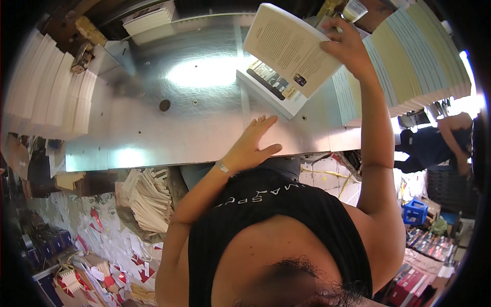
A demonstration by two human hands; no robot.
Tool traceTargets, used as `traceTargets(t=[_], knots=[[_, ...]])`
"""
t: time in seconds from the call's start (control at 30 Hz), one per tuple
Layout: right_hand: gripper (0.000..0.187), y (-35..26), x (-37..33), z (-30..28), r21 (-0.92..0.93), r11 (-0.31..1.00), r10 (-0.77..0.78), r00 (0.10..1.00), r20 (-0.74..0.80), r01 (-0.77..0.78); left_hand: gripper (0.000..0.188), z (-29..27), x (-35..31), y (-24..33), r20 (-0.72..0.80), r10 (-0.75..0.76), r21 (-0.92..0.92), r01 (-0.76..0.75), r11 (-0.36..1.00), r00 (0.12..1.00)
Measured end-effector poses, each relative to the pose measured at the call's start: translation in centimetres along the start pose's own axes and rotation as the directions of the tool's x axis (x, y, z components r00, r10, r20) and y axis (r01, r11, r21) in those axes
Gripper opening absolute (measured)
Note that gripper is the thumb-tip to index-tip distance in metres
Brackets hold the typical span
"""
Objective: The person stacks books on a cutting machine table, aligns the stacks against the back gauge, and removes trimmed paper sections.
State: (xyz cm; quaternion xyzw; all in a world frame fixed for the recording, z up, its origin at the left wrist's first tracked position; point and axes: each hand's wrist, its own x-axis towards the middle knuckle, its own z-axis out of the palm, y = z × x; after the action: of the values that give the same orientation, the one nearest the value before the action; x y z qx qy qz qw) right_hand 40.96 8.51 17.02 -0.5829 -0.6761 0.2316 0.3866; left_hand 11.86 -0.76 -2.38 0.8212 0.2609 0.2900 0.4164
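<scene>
Booklet (289,48): cream cover w/ printed text, lifted off the desk (153,128), tilted, held above a second booklet (273,87) that lies flat on the metal; the flat one shows a white cover w/ dark picture strip. Right hand (348,46) closed on the lifted booklet's right edge, fingers curled over it, arm stretched far fwd. Left hand (253,146) open, palm down, fingers spread, flat on the desk's near edge, below and left of the flat booklet, not touching it. Desk = shiny steel sheet w/ bolt holes, strong glare patch left of the lifted booklet. Right of the lifted booklet: tall row of pale blue-green stacks (414,56), leaning, touching the desk's right end. Far left of it: row of white paper stacks (46,87); another white pile (151,18) at the desk's far edge. Below the desk edge, left of the left hand: bundle of loose trimmed sheets (148,197); floor strewn w/ paper scraps (92,235). Another person (434,140) bent over, well right of the stacks; blue crate (414,211) nearby.
</scene>
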Motion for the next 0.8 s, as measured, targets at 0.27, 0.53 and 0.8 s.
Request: traceTargets(t=[0.27, 0.53, 0.8], knots=[[0.056, 12.0, -2.5, 4.6, 0.203, 0.892, 0.308, 0.871, 0.383, -0.404, 0.057, -5.9, -8.4, -1.3, -0.399, -0.351, -0.460, 0.146, 0.876, 0.847], [0.052, 12.2, -0.8, 8.3, 0.392, 0.861, 0.084, 0.850, 0.520, -0.325, 0.021, -8.4, -25.5, -6.6, -0.795, -0.246, 0.271, 0.688, 0.673, 0.554], [0.077, 6.4, 0.5, 18.7, 0.438, 0.818, -0.202, 0.527, 0.825, -0.372, 0.104, -8.6, -22.6, -2.6, 0.010, -0.869, -0.938, 0.307, 0.163, 0.494]])
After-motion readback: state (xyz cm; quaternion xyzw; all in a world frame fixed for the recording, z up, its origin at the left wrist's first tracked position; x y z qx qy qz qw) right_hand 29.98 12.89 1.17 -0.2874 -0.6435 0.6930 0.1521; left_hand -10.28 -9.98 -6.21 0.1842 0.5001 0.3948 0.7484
